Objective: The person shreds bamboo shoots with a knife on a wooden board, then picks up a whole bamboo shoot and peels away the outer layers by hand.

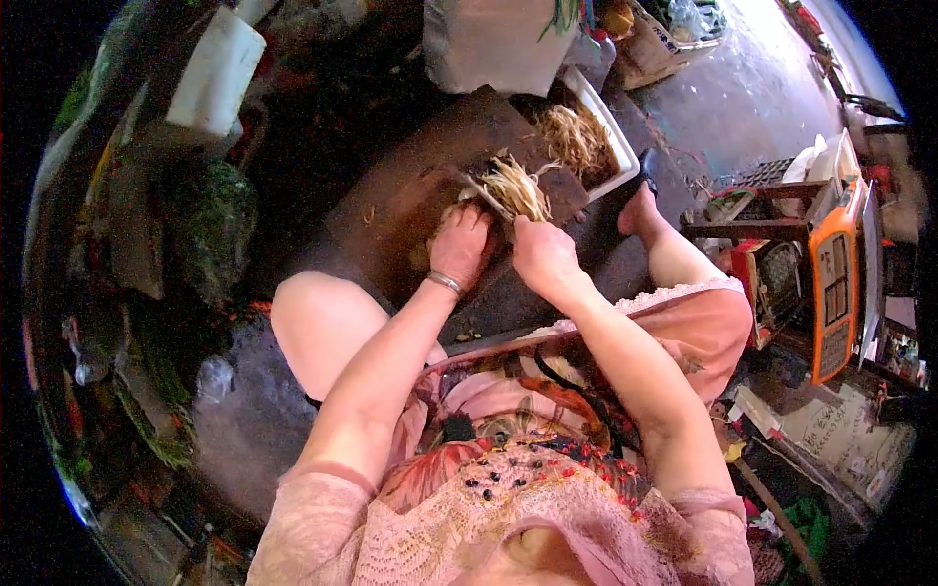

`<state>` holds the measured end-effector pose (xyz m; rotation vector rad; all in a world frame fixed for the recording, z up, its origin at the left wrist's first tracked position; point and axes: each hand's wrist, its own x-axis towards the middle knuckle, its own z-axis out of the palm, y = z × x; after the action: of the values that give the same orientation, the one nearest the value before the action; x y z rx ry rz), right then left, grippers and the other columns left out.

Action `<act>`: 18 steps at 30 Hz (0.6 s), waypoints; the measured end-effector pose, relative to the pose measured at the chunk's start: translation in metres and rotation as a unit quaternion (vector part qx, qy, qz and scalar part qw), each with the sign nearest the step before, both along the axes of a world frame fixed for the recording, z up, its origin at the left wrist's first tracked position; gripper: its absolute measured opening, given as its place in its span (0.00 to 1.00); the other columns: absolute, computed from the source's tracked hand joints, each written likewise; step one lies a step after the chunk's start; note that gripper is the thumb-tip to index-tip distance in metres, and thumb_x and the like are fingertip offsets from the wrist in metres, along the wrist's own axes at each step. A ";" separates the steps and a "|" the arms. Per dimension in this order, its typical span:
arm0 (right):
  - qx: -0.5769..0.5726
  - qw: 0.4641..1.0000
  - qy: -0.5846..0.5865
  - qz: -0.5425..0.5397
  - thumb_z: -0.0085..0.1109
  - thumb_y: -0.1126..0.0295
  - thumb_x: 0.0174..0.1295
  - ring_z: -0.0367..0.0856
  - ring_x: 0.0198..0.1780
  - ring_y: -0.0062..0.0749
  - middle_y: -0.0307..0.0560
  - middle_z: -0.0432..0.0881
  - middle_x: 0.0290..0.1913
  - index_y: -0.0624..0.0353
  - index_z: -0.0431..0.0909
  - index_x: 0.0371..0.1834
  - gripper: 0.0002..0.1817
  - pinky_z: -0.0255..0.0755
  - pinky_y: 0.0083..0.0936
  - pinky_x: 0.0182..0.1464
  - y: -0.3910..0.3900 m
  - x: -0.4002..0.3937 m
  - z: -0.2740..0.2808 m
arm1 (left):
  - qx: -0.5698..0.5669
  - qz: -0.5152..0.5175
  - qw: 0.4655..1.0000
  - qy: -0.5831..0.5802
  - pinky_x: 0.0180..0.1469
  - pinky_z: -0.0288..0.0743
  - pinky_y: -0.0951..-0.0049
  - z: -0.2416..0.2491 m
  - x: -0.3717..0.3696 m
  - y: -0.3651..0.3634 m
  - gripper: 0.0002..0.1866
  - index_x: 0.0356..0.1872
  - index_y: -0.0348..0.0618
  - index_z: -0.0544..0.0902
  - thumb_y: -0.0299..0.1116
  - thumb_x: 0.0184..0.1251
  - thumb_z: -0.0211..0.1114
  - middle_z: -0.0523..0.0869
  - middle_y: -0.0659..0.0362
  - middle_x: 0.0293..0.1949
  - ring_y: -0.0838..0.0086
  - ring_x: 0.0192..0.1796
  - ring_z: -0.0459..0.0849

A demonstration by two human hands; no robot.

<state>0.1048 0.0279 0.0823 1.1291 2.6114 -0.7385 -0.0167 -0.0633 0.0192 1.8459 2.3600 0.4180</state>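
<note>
My right hand (547, 256) is closed at the near end of a narrow, light-edged blade, seemingly a knife (491, 199), which slants up and left. Against the blade's right side lies a heap of thin pale strips (518, 184), on a dark brown wooden board (381, 205). To the left of the blade, my left hand (461, 239) presses down with bent fingers, a metal bangle at its wrist. Something pale shows by its fingertips; the fingers hide most of it.
A white tray (618, 146) with browner strips (575, 137) stands beyond the board's right corner. A pale box (493, 44) is at the far side. On the right are a wooden stool (752, 227) and an orange-framed panel (833, 278). My knees flank the board.
</note>
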 end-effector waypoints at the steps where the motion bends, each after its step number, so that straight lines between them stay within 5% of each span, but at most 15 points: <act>1: 0.001 1.000 0.001 -0.031 0.44 0.73 0.57 0.79 0.39 0.55 0.59 0.80 0.34 0.62 0.72 0.38 0.09 0.73 0.45 0.42 0.001 0.003 0.000 | -0.007 -0.005 1.000 -0.021 0.54 0.68 0.62 0.003 0.000 -0.001 0.15 0.43 0.41 0.76 0.32 0.53 0.58 0.74 0.52 0.45 0.57 0.50 0.72; 4: 0.010 0.996 0.011 -0.085 0.45 0.74 0.56 0.80 0.39 0.54 0.59 0.80 0.34 0.61 0.72 0.38 0.09 0.73 0.45 0.42 0.004 0.015 0.007 | 0.004 0.006 0.999 -0.037 0.55 0.68 0.62 0.004 0.004 -0.001 0.15 0.43 0.40 0.76 0.33 0.54 0.58 0.74 0.52 0.46 0.56 0.52 0.72; 8: 0.024 0.999 0.020 -0.016 0.47 0.72 0.56 0.78 0.32 0.58 0.61 0.78 0.25 0.64 0.71 0.35 0.07 0.71 0.49 0.37 -0.013 0.033 0.028 | 0.041 0.027 0.998 -0.032 0.58 0.66 0.62 -0.009 0.003 -0.008 0.15 0.45 0.40 0.75 0.34 0.58 0.57 0.74 0.50 0.49 0.55 0.54 0.71; 18: -0.008 1.000 -0.023 0.001 0.45 0.74 0.56 0.78 0.31 0.58 0.62 0.78 0.25 0.65 0.69 0.34 0.07 0.71 0.48 0.35 -0.021 0.051 0.024 | 0.056 0.007 0.998 -0.013 0.61 0.64 0.66 -0.008 0.002 -0.004 0.17 0.49 0.42 0.76 0.31 0.57 0.56 0.73 0.51 0.53 0.59 0.59 0.69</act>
<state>0.1563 0.0065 0.1065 1.1251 2.5645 -0.7229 -0.0143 -0.0671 0.0109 1.8585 2.3802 0.5833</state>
